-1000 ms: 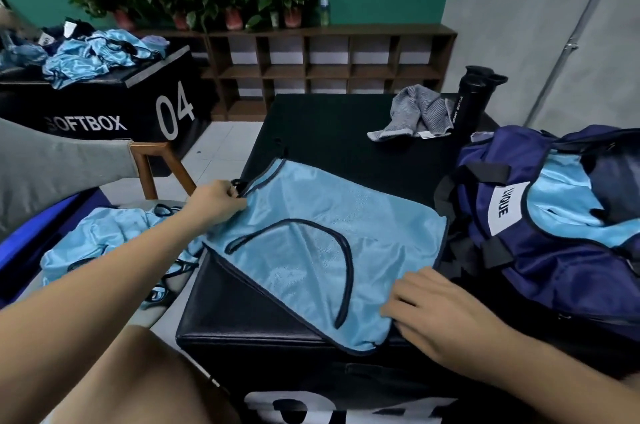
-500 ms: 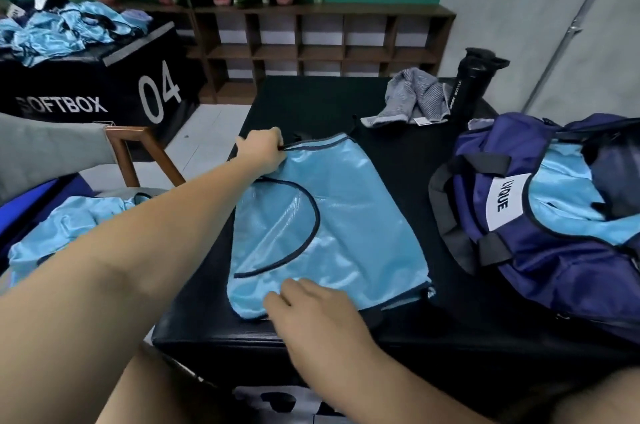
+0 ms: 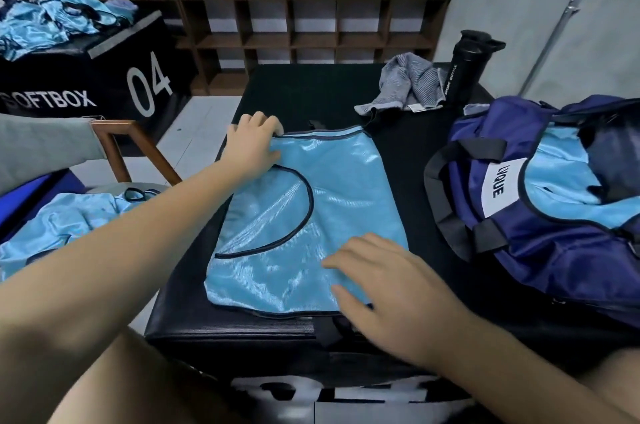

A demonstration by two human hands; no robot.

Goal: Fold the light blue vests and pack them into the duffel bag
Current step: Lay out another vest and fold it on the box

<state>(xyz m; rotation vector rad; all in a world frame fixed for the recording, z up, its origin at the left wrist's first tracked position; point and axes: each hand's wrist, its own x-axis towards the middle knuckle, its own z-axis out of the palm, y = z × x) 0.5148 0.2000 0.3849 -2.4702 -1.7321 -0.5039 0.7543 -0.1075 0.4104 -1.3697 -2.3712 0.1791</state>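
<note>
Light blue vest point(image 3: 346, 188) on tabletop point(image 3: 311, 94), long axis 12–6. Left hand point(image 3: 252, 143) on 11 o'clock corner, grip indeterminate; right hand point(image 3: 391, 285) flat at 5, nearer duffel bag point(image 3: 554, 250) at 3.

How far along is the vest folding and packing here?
Looks done: light blue fabric shows in the duffel bag, probably packed vests. In hand: one vest lies spread on the black box, left hand on its far corner, right hand flat on its near edge; not yet folded small. Left: crumpled vests on the chair and a pile on the far box.
</note>
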